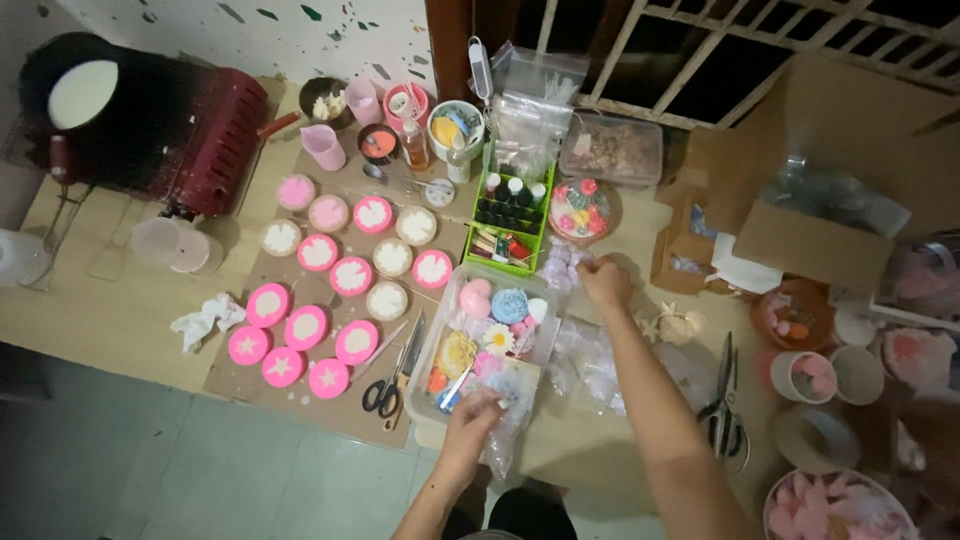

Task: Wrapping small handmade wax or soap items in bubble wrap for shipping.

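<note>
Head view: left hand (472,418) fingers gripping plastic bag (510,400) at tray (428,345) edge, right hand (604,282) fingers pinched shut.

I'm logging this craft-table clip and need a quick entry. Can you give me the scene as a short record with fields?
Setting: wooden table seen from above
Left hand: grips a clear plastic bag at the near edge of a clear tray
Right hand: pinches a small pale item beyond the tray
Tray contents: moulded flowers in pink, blue, yellow
Left of tray: scissors, round pink moulds on cardboard
Right: black shears
</note>
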